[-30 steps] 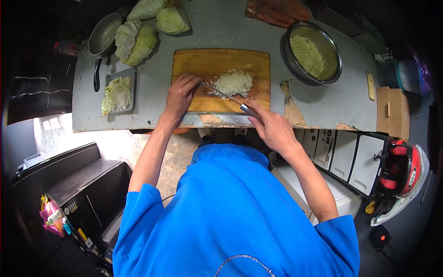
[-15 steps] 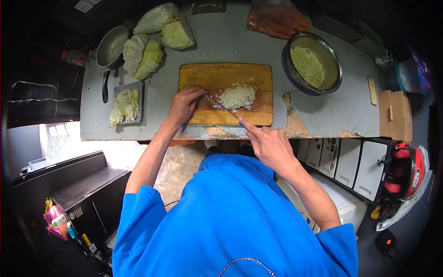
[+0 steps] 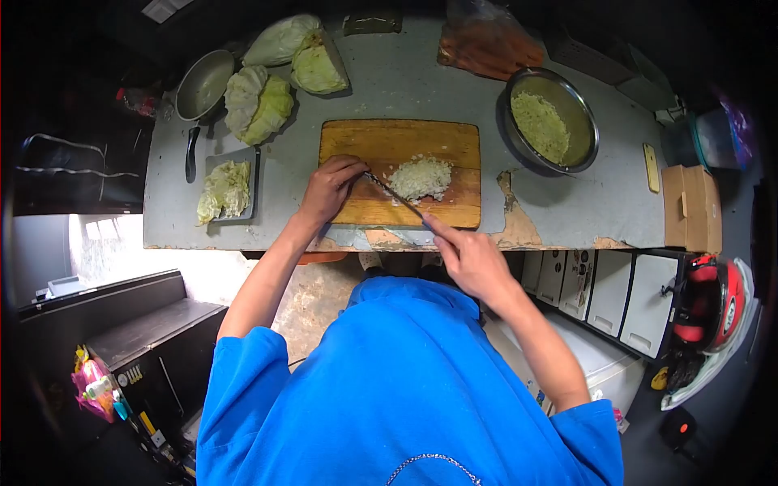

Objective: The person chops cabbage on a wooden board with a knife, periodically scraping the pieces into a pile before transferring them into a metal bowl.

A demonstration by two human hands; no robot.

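A wooden cutting board lies at the table's near edge, with a heap of finely chopped cabbage on its right half. My right hand is closed round the handle of a knife, just over the board's front edge. The blade slants up and left along the near-left side of the heap, with cabbage bits on it near the tip. At the board's left side, my left hand has its fingers pinched together at the blade's tip end.
A steel bowl holding chopped cabbage stands at the right. To the left are a frying pan, cabbage pieces and a grey tray with cabbage leaves. A bag of carrots lies at the back; a phone rests far right.
The view has shifted slightly, so the table sits a little lower. Both hands stay on the knife in nearly the same pose, the blade still beside the heap.
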